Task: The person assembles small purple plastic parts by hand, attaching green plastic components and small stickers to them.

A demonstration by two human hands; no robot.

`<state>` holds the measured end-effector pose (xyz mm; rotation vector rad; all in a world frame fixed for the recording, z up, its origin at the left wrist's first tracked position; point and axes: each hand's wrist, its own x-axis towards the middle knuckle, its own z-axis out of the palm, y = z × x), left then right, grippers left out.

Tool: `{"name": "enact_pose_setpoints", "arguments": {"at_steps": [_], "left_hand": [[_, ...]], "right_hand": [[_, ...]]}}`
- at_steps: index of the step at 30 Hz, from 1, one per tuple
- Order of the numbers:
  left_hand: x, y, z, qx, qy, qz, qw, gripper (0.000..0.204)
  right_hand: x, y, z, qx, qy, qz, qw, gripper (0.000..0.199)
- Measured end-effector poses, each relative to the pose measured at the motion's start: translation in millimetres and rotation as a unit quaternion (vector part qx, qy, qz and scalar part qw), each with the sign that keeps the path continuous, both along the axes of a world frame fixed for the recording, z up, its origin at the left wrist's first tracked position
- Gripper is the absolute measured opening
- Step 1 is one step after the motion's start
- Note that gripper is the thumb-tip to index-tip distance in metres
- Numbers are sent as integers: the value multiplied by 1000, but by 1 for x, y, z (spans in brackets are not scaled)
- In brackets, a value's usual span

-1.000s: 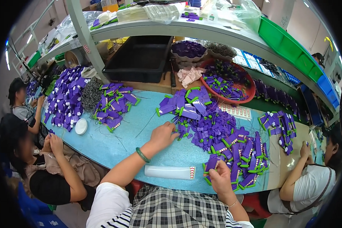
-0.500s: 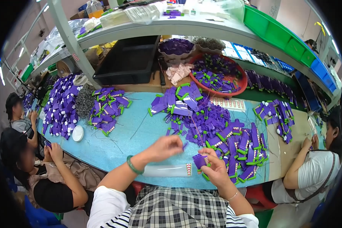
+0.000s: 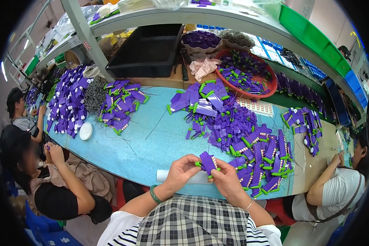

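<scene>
Close to the table's front edge, a purple plastic piece with green ends and a striped sticker (image 3: 209,162) is held up between both hands. The fingertips of my left hand (image 3: 181,173) pinch its left green end. My right hand (image 3: 228,183) grips its lower right side with thumb and fingers. Under my hands lies a pale, glossy strip (image 3: 201,178), partly covered by them. Just beyond to the right spreads a heap of similar purple and green pieces (image 3: 260,153), next to a pile of small purple parts (image 3: 229,127).
A red basket (image 3: 270,87) of purple parts stands at the back, beside a black tray (image 3: 123,70). A sticker sheet (image 3: 261,107) lies near the basket. Left are purple piles (image 3: 67,102), tangled wire (image 3: 95,95) and a white round lid (image 3: 86,131). Co-workers sit on both sides.
My left hand has come in from the left and now pinches the purple piece with my right hand. The piece has turned and risen. The whole view has shifted slightly.
</scene>
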<state>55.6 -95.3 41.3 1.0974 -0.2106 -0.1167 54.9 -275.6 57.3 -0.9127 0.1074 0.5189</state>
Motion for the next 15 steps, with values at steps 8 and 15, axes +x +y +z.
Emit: {"name": "enact_pose_setpoints", "arguments": {"at_steps": [8,15], "left_hand": [[4,5,-9,-64,58,-13,996,20],[-2,15,-1,45,104,-59,992,17]], "right_hand": [[-11,-11,4,-355,-313,-75,878,38],[4,-27,28,-462,-386,45,797,39]]}}
